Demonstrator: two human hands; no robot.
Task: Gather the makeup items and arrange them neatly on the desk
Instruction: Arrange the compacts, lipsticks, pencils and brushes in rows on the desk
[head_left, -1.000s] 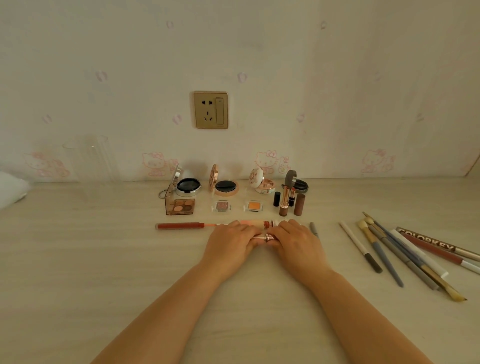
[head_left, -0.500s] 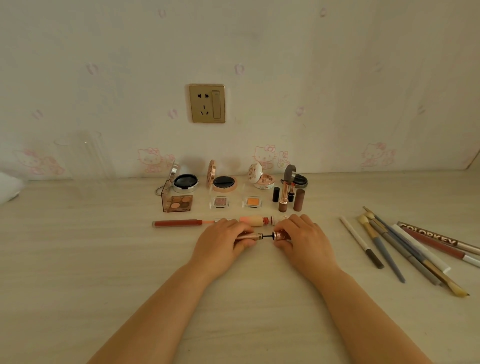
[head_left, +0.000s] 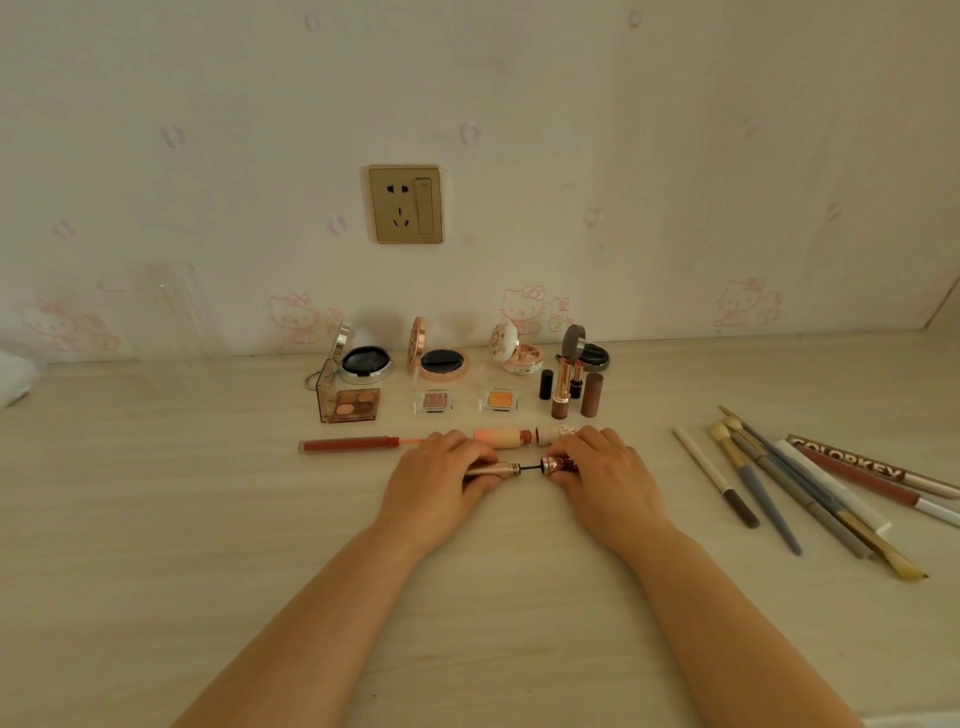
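My left hand (head_left: 436, 486) grips the rose-gold cap end (head_left: 493, 470) of a slim liner pen. My right hand (head_left: 605, 475) grips its reddish tube (head_left: 556, 464). A thin black wand shows in the gap between them. Just behind my hands lie a peach tube (head_left: 501, 436) and a red lip gloss (head_left: 350, 445) in a row. Farther back stand open compacts (head_left: 366, 361), an eyeshadow palette (head_left: 353, 405), two small single shadows (head_left: 435, 401) and several lipsticks (head_left: 561, 387).
Brushes and pencils (head_left: 779, 483) lie fanned at the right, with a COLORKEY tube (head_left: 872, 470) beyond them. A clear glass cup (head_left: 166, 312) stands at the back left near something white at the edge. A gold wall socket (head_left: 405, 204) sits above the desk.
My hands drew apart slightly, pulling the pen's two parts away from each other so the black wand shows. The view tilted up a little.
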